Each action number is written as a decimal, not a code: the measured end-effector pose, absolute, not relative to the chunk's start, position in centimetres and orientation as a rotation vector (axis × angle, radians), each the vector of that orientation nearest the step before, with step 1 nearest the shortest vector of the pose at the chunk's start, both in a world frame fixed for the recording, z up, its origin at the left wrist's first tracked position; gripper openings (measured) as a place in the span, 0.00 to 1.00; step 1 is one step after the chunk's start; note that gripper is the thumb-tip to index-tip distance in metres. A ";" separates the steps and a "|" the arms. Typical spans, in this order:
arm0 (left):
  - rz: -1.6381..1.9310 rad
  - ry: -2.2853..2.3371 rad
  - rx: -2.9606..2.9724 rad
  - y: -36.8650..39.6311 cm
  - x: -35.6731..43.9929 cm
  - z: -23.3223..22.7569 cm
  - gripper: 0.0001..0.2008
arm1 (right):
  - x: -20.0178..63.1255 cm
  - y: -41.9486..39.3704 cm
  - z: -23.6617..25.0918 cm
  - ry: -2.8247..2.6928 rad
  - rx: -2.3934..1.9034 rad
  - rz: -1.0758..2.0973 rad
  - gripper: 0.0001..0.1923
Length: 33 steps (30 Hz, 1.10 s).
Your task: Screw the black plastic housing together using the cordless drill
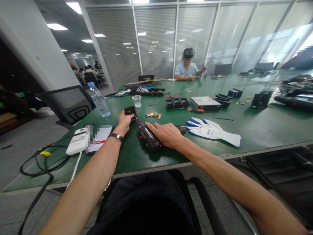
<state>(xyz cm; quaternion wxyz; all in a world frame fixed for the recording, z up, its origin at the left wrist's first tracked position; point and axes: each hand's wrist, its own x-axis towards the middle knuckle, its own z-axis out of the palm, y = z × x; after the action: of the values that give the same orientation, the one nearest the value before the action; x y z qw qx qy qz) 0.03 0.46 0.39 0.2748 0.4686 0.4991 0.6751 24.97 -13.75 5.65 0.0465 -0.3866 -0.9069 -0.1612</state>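
Green table (pixel 244 127): left hand (pixel 125 121) pinches small black block (pixel 129 111); right hand (pixel 166 133) wraps electric screwdriver (pixel 148 135), tip against block. Risk: bit slipping onto the pinching fingers.

Place: an office room turned into a light assembly workspace.
Walls: floor-to-ceiling glass partitions (pixel 156 39) with closed blinds behind them, typical of a meeting room.
Ceiling: recessed panel lights (pixel 57 26) in rows.
Table: one long shared green table (pixel 256 127), large as a conference table.
Seating: mesh-backed office chair (pixel 67 104) at the table's left edge.
Workshop signs: black plastic housings (pixel 177 103), a pile of small brass parts (pixel 153 115), a red-handled screwdriver (pixel 195 110), white-and-blue work gloves (pixel 212 131).
People: a co-worker (pixel 187 68) seated at the far end; more seated people (pixel 86 72) down the left corridor.
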 end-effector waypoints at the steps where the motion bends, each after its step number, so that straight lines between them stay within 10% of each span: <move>1: 1.812 1.339 1.263 0.5 0.0 0.4 0.17 | 25.0 -13.8 5.6 -2.768 -1.183 -0.494 0.37; 33: 1.817 1.364 1.260 0.6 0.0 0.3 0.17 | 25.0 -13.7 5.5 -2.741 -1.147 -0.484 0.36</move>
<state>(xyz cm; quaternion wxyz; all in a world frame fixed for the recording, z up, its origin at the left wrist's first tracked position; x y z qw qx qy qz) -0.03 0.64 0.31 0.2683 0.4673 0.5056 0.6738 24.99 -13.65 5.48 0.0653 -0.3802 -0.9086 -0.1602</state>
